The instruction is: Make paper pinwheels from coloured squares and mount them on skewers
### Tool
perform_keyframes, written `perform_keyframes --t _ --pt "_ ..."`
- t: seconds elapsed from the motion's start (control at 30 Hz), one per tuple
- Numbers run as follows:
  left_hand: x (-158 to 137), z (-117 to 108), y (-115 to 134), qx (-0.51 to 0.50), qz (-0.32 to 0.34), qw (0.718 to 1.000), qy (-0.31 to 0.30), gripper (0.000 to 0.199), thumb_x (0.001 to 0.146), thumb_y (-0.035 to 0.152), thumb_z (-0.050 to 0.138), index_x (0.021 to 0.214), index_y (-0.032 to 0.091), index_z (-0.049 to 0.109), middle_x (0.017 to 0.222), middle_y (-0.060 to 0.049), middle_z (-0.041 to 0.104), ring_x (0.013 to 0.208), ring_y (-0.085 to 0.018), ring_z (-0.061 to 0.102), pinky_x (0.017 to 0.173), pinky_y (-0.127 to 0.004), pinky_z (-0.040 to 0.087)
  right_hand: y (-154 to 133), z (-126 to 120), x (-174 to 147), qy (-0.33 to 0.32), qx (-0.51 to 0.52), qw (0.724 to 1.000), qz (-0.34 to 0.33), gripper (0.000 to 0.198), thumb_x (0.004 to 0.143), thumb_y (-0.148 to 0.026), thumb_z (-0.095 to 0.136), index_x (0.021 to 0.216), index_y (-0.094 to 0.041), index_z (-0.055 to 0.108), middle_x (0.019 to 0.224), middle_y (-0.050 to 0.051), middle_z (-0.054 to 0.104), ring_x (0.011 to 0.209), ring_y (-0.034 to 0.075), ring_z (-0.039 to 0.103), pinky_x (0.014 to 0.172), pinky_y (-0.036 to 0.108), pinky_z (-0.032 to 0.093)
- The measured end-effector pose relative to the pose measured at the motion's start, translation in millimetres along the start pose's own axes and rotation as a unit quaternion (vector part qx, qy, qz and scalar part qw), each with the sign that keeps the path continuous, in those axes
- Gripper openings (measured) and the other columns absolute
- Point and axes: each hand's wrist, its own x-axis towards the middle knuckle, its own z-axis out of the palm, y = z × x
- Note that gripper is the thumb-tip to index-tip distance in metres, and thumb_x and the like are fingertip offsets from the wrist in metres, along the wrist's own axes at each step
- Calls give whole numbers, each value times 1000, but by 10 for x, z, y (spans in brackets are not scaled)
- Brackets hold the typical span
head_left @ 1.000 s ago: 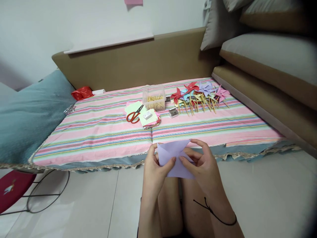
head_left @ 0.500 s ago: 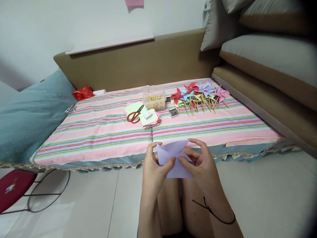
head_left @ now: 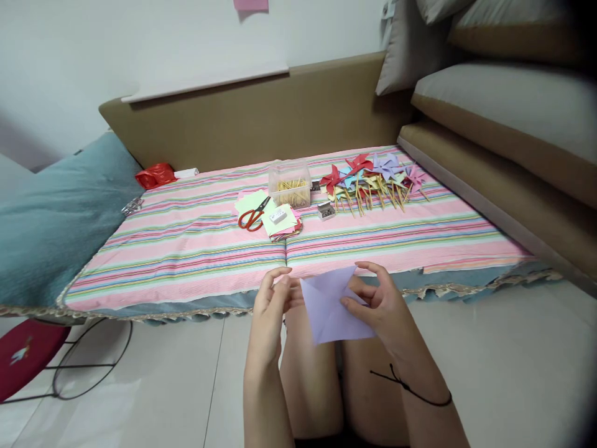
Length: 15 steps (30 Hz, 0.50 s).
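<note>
A light purple sheet of paper (head_left: 332,314), creased and with slits cut in from its corners, hangs above my lap. My right hand (head_left: 382,305) grips its right side, the thumb pressed on the front and other fingers behind. One finger of that hand reaches to the upper right corner. Beside the left edge is my left hand (head_left: 270,305), fingers apart; its fingertips come close to the paper, and whether they touch it I cannot tell. A black cord bracelet (head_left: 410,389) circles my right wrist.
On the striped sheet (head_left: 186,249) lie orange-handled scissors (head_left: 252,218), stacked coloured paper (head_left: 280,227), a plastic box of sticks (head_left: 293,186) and a small box of pins (head_left: 326,211). Several paper pinwheels (head_left: 373,174) lie at the right. A red stool (head_left: 30,354) stands left.
My left hand has let go of the purple paper and moved left, its thumb lifted off. The paper has tilted and shifted slightly right in my right hand.
</note>
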Motion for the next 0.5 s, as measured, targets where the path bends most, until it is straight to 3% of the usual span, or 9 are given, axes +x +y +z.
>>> perform_keyframes --t 0.1,0.3,0.5 --pt "0 -63 -3 4 -18 1000 -14 34 86 50 55 105 21 56 90 -4 69 69 -16 66 63 -27 49 8 -1 -8 -18 6 1000 24 72 61 -36 82 119 -27 42 63 -6 66 58 16 62 55 26 48" --pt "-7 -161 -10 61 -20 991 -117 20 84 32 65 100 21 60 88 -4 71 76 -13 62 70 -23 44 11 -21 -33 -67 -15 996 54 68 61 -34 80 117 -27 42 65 -3 70 57 17 63 51 25 46" --pt "-10 -128 -18 54 -21 985 -162 33 76 24 73 106 21 58 89 -4 69 81 -15 62 73 -26 44 24 -72 -11 -72 -89 993 35 61 63 -27 76 116 -25 45 64 -4 69 56 16 62 49 23 43"
